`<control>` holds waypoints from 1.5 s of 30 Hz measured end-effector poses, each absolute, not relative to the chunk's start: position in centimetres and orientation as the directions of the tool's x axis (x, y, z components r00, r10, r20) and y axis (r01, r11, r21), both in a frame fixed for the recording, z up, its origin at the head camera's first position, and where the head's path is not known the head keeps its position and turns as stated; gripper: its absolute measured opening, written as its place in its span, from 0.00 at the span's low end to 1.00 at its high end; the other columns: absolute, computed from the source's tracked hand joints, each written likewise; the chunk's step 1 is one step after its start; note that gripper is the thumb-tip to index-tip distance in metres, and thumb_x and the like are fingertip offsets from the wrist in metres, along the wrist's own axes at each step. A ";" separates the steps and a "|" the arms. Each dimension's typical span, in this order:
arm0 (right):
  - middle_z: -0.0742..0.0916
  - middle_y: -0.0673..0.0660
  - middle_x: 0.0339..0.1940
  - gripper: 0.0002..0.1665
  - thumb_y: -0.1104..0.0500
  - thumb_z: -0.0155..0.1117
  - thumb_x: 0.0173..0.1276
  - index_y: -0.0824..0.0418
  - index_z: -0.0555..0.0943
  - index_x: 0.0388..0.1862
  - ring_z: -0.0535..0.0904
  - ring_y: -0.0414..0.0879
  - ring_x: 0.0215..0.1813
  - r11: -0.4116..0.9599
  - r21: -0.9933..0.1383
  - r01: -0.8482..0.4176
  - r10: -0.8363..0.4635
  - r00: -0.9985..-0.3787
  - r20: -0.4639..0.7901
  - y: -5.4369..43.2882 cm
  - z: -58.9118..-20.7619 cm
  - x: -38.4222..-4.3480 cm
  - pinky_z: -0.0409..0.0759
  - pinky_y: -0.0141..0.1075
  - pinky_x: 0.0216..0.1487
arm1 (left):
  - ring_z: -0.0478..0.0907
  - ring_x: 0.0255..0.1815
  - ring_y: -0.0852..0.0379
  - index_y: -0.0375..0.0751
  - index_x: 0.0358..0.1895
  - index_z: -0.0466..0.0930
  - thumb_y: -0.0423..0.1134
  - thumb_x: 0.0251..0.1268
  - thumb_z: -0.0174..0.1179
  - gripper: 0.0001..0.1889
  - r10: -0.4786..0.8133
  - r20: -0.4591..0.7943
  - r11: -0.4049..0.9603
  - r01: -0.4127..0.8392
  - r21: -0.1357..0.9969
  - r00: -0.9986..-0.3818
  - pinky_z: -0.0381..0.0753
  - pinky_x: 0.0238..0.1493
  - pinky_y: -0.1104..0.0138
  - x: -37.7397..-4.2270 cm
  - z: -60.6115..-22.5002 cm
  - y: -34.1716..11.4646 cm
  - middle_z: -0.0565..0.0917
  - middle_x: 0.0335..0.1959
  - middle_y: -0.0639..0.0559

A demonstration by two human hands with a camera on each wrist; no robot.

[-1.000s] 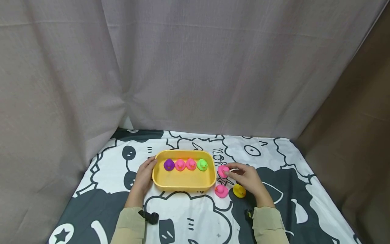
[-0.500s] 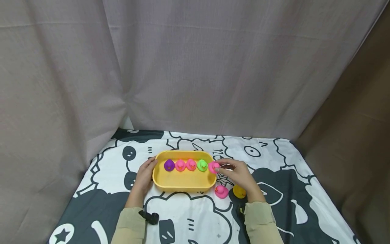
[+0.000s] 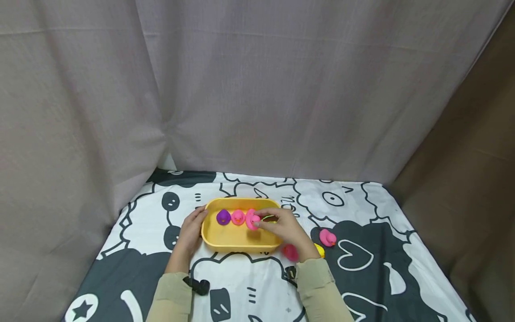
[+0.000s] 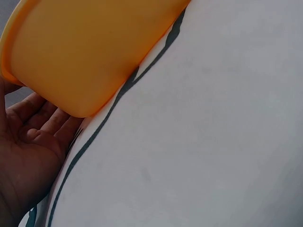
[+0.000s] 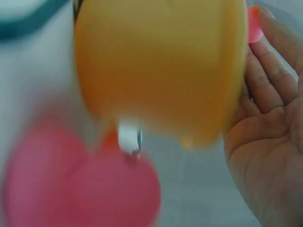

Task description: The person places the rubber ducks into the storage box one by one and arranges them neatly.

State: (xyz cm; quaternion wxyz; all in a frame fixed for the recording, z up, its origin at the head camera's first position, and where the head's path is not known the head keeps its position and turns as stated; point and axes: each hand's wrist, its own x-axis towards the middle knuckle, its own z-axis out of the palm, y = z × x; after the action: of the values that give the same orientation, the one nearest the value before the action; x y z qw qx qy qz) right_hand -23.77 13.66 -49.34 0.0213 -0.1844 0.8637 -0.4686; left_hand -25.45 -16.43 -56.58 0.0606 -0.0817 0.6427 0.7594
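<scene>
- Well, from the head, the right hand (image 3: 287, 228) pinches a glossy pink duck (image 3: 252, 220) over the yellow tray (image 3: 241, 243), whose corners are rounded; the left hand (image 3: 191, 230) grips its end
- From the left wrist, smooth plastic walls show above printed cloth (image 4: 189, 142)
- From the right wrist, a blurred, bulbous second duck (image 5: 80, 184) looms, and the creased palm, hidden from the head, shows

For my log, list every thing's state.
Tray: upright, uncovered
Left fingers: gripping tray
Right fingers: pinching
Pinched duck: lift unclear
Purple duck: upright in tray
Middle pink duck: upright in tray
Nearest pink duck: outside tray, partly hidden
Yellow duck: outside, mostly hidden
Rightmost duck: outside
Green thing: mostly hidden
</scene>
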 end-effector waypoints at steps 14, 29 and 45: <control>0.87 0.40 0.46 0.23 0.44 0.74 0.63 0.51 0.87 0.54 0.81 0.40 0.50 0.513 -0.816 -0.265 -0.416 -0.909 0.034 7.0 -50.9 -24.0 0.82 0.36 0.55 | 0.69 0.70 0.50 0.45 0.71 0.71 0.48 0.76 0.53 0.25 -0.021 -0.205 -0.171 -0.198 0.965 -0.979 0.70 0.71 0.60 -25.2 -56.2 -16.3 0.69 0.72 0.47; 0.87 0.38 0.44 0.20 0.48 0.75 0.64 0.50 0.87 0.54 0.82 0.40 0.50 0.543 -0.806 -0.237 -0.431 -0.902 -0.026 4.1 -51.7 -24.7 0.81 0.36 0.57 | 0.70 0.70 0.49 0.44 0.71 0.71 0.48 0.77 0.53 0.25 0.003 -0.182 -0.155 -0.180 0.971 -0.983 0.71 0.70 0.59 -25.2 -55.9 -16.4 0.70 0.72 0.46; 0.86 0.36 0.40 0.17 0.45 0.76 0.62 0.44 0.88 0.50 0.79 0.37 0.47 0.598 -0.770 -0.221 -0.407 -0.912 -0.054 3.7 -52.4 -24.9 0.81 0.37 0.56 | 0.70 0.69 0.48 0.42 0.70 0.72 0.48 0.76 0.54 0.25 -0.007 -0.183 -0.176 -0.179 0.968 -0.983 0.73 0.69 0.60 -25.5 -56.5 -16.4 0.70 0.71 0.45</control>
State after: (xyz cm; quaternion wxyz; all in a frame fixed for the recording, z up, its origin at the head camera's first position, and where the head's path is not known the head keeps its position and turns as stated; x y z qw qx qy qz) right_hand -24.95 3.74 -52.41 0.1129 -0.1772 0.8867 -0.4117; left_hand -25.46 -16.40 -56.49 0.0564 -0.0727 0.6394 0.7633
